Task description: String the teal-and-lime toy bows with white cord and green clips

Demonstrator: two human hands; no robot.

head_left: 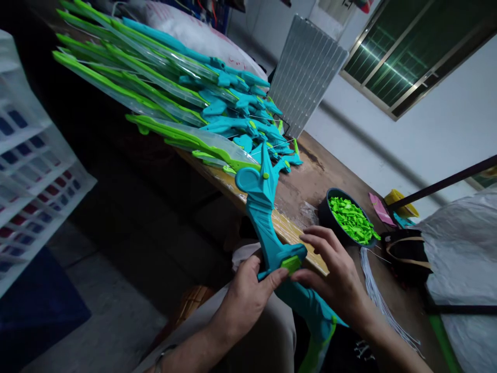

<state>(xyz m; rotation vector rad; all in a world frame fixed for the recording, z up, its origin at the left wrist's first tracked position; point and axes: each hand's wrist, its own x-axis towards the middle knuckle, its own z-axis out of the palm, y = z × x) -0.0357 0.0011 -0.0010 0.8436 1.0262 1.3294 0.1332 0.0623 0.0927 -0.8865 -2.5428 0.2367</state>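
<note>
Brown worktop [333, 168] running beside our knees; we're pinching teal bow [261, 210] in left hand [246, 298], thumb touching green insert [292, 263], right hand [344, 269] hovering alongside, fingers loosely spread; bracing bow firmly, pressing insert evenly likely helping; bowl [323, 211] holding green pieces [351, 220] beyond, heaped bows [246, 124] lying farther off

This place is looking like a small workshop, or a work corner in a storage room. Many teal and green toy bows [248, 124] are lying in a pile on a worn brown counter [310, 171]. On the same counter, a dark bowl [328, 212] is holding many small green parts [351, 220], and a bundle of white strings [375, 290] is lying near it. A large white sack [194, 33] is resting behind the pile. White plastic crates [34, 171] are standing at one side, and a barred window [404, 57] is showing in the plain wall.
</note>
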